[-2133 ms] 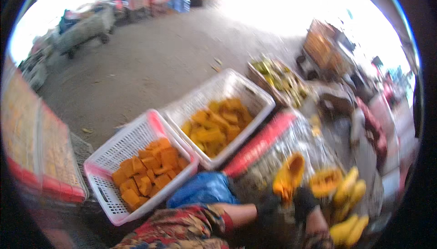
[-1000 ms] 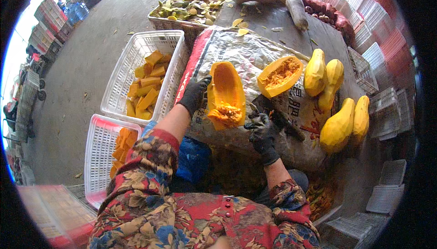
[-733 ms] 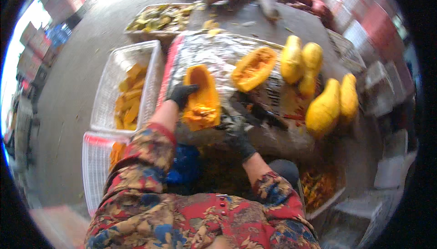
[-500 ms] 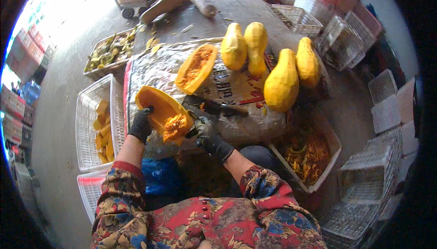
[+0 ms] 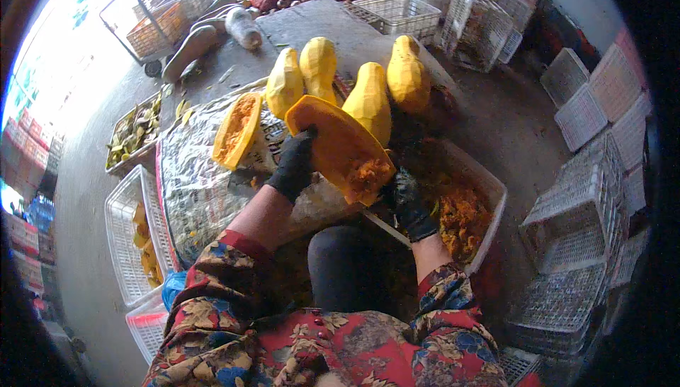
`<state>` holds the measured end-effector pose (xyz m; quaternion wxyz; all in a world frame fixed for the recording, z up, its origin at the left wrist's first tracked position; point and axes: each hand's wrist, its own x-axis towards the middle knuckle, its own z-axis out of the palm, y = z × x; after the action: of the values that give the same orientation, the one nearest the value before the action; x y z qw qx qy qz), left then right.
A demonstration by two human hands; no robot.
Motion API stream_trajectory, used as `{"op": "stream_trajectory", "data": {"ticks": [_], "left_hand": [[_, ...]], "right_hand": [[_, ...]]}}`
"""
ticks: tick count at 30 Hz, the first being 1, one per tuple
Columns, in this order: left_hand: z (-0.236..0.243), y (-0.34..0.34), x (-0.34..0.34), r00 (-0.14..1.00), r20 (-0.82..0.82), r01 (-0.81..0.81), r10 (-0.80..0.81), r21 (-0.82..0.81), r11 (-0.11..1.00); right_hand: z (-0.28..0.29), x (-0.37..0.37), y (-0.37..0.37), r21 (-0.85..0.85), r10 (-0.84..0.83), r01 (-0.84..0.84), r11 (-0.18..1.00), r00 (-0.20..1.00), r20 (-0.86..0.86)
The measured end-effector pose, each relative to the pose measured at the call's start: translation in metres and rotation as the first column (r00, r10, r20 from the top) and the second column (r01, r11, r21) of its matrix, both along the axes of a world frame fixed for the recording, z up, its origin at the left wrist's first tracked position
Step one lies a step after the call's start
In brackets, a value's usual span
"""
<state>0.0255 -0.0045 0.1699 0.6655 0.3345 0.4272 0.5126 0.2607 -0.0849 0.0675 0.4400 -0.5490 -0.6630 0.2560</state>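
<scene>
A hollow yellow squash half is held up, its inside facing me. My left hand, in a black glove, grips its left edge. A clump of orange pulp and seeds sits at its lower right end. Beside that end is my gloved right hand, fingers closed; what they hold is hidden. Another squash half, still full of stringy pulp, lies on the sack-covered table. Several whole peeled squashes stand behind the held half.
To the right below the table is a crate with orange pulp. A white crate of yellow pieces and a crate of peelings stand at left. Stacked baskets line the right. Unpeeled squashes lie at the back.
Both hands have moved right with the squash half, from over the sack toward the pulp crate. The view has turned right too. The knife on the sack is now out of sight.
</scene>
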Motion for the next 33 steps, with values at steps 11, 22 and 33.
{"op": "stream_trajectory", "data": {"ticks": [11,22,33], "left_hand": [[-0.044,0.004,0.118,0.749,-0.608,0.023,0.265,0.423,0.906],[-0.015,0.042,0.126,0.572,-0.612,0.012,0.546,0.672,0.740],[-0.017,0.055,0.147,0.670,-0.600,0.087,0.437,0.648,0.757]], "right_hand": [[-0.067,0.056,-0.013,-0.360,-0.321,-0.008,0.933,0.433,-0.842],[-0.021,0.092,0.078,-0.109,0.107,-0.379,0.919,0.505,-0.857],[0.072,0.049,0.034,0.127,-0.080,0.055,0.990,0.978,0.194]]}}
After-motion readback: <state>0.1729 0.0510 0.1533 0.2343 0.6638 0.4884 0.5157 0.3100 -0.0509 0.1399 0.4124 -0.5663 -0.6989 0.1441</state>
